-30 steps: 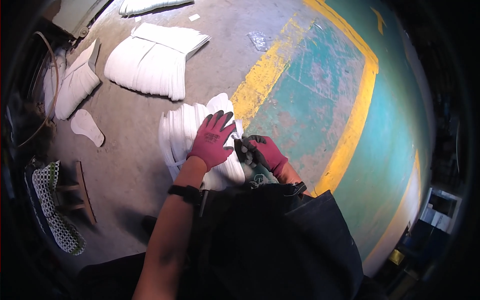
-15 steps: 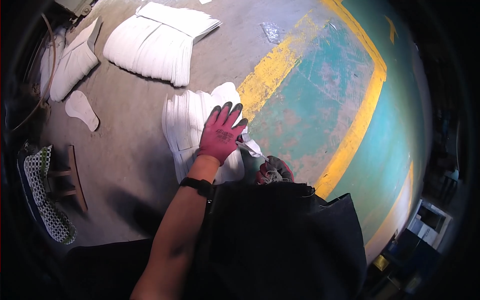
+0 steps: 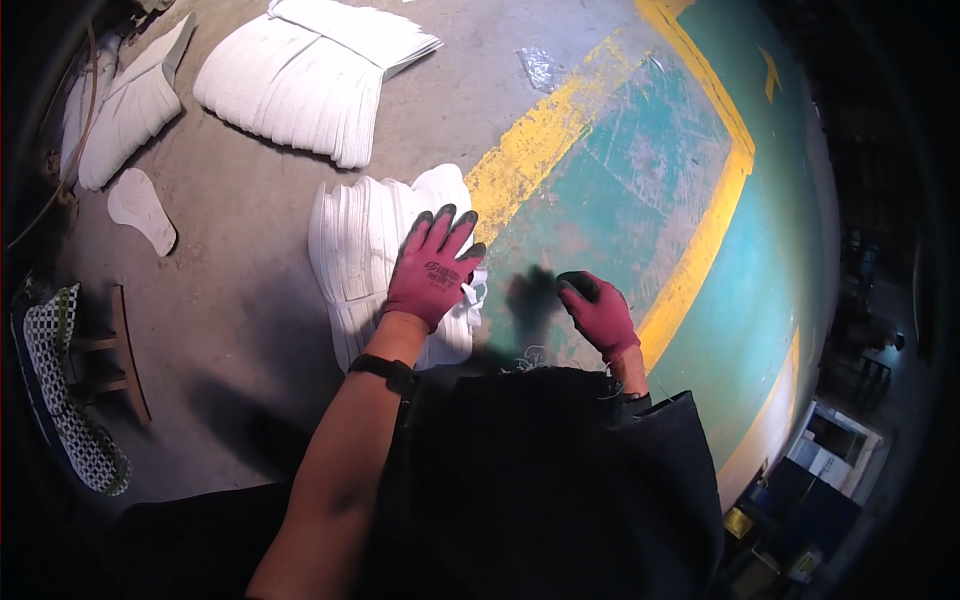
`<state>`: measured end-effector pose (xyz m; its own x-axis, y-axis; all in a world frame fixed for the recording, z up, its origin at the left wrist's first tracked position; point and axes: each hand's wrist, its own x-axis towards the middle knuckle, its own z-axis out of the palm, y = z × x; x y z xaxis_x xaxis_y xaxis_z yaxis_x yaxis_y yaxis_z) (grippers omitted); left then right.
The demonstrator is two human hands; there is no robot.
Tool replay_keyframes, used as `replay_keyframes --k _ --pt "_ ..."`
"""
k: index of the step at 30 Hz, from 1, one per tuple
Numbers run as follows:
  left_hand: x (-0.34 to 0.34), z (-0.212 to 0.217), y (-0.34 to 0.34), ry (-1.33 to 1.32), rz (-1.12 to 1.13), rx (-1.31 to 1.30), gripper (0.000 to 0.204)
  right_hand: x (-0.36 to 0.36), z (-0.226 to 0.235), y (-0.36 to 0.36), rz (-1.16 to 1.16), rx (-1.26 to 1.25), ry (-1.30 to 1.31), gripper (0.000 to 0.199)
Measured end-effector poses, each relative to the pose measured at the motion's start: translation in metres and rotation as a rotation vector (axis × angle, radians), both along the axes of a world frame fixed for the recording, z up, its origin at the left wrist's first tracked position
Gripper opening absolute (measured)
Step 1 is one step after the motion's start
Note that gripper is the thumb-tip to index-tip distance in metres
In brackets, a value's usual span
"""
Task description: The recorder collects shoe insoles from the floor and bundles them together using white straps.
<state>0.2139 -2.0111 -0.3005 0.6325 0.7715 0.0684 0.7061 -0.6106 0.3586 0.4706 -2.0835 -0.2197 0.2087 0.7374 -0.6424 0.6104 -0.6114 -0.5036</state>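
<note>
A bundle of white insole-shaped pieces [image 3: 345, 235] lies on the floor before me, a white strip tied round its middle. My left hand [image 3: 430, 278], in a red glove with dark fingertips, rests flat on top with its fingers spread. Beside its thumb, the strip's knotted loops [image 3: 476, 292] stick out at the bundle's right side. My right hand [image 3: 600, 312], gloved the same way, is apart from the bundle over the green floor. Its fingers are curled closed, and whatever may be inside is hidden.
Another fanned white stack [image 3: 290, 85] lies farther off, with more white pieces [image 3: 135, 115] at far left. One loose insole shape [image 3: 142, 212] is on the floor. A wooden-framed stool with a checked cover [image 3: 60, 385] stands at left. Clear plastic film [image 3: 541, 70] lies near a yellow floor line.
My right hand has let go of the white strip and moved right, away from the bundle. My left hand stays pressed on top.
</note>
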Motion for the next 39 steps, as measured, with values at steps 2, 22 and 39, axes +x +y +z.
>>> replay_keyframes --k 2,22,39 --pt "-0.002 -0.002 -0.002 0.013 0.005 0.009 0.031 -0.014 -0.01 0.026 -0.016 -0.015 0.045 0.049" --pt "0.005 -0.003 -0.005 0.175 0.004 -0.059 0.025 -0.052 0.018 -0.034 -0.812 0.43 1.592 0.024" --pt "-0.007 0.033 0.009 -0.253 0.112 -0.303 0.015 0.052 0.013 -0.003 -0.401 0.486 0.237 0.06"
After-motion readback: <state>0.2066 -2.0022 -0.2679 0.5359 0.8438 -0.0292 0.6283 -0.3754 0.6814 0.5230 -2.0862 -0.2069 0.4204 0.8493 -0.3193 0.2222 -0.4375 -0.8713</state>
